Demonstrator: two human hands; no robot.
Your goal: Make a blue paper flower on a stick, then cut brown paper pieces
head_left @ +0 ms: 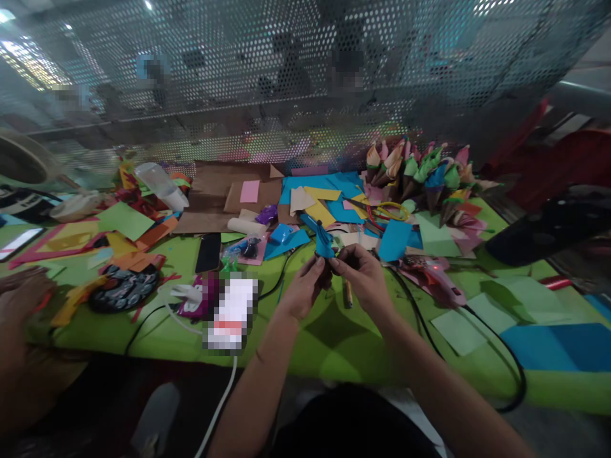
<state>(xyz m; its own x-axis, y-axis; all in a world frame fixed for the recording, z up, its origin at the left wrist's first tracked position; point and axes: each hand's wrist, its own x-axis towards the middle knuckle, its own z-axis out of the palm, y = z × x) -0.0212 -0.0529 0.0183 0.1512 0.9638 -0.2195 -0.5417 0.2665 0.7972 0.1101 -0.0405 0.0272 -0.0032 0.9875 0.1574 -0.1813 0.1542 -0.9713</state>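
Observation:
Between my two hands, above the green tabletop, a small blue folded paper piece (324, 243) stands upright with a narrow dark tip. My left hand (309, 281) pinches its lower left side. On the right, my right hand (359, 275) grips the lower edge with thumb and fingers. The piece's bottom is partly hidden by my fingers. Below the hands a pencil-like stick (349, 295) lies on the table. To the right, a pink glue gun (432, 280) with a small red light rests on its side.
Finished-looking paper cones (420, 166) cluster at the back right. Scissors with yellow handles (392, 211) lie among blue and yellow sheets. A lit phone (233, 315) with a white cable is at the front left. Another person's hand (21, 296) is at far left. Black cords (415, 305) cross the table.

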